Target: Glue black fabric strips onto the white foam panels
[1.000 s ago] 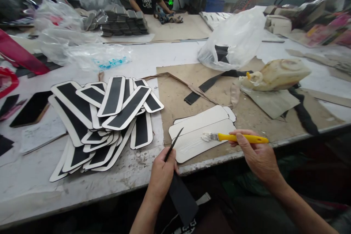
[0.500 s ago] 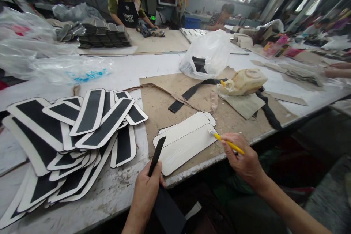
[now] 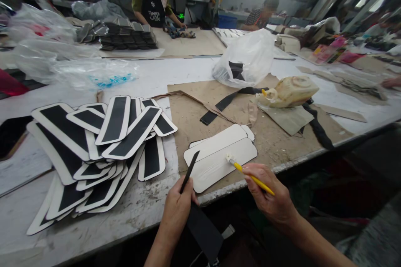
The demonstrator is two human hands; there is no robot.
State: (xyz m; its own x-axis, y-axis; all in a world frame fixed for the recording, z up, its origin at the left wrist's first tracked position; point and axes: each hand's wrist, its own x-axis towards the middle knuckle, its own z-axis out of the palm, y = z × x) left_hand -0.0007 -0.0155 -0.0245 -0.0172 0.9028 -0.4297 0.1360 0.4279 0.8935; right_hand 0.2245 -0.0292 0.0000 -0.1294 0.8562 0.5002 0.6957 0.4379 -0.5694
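A yellow-handled brush (image 3: 255, 180) is gripped in my right hand (image 3: 271, 194). Its whitish bristles touch the upper face of a cream rounded panel (image 3: 224, 164), where wet-looking streaks show. Beneath and behind that panel lie other cream panels (image 3: 216, 139), partly covered. My left hand (image 3: 180, 204) is closed around black strips (image 3: 203, 231); one end points up over the panel's left end, and wider lengths hang below the table edge. To the left is a heap of cream panels with black strips on them (image 3: 131, 137).
A brown board (image 3: 184, 104) lies under the work. On it rest a yellowed plastic bottle (image 3: 296, 89) on its side and a loose black strip (image 3: 225, 102). Behind stand a clear plastic bag (image 3: 244, 56) and grey stacked pieces (image 3: 125, 35). Co-workers (image 3: 153, 2) are across the table.
The brush in my right hand has moved left along the cream panel, from near its right end toward the middle. My left hand keeps hold of the black strips. The view has shifted slightly.
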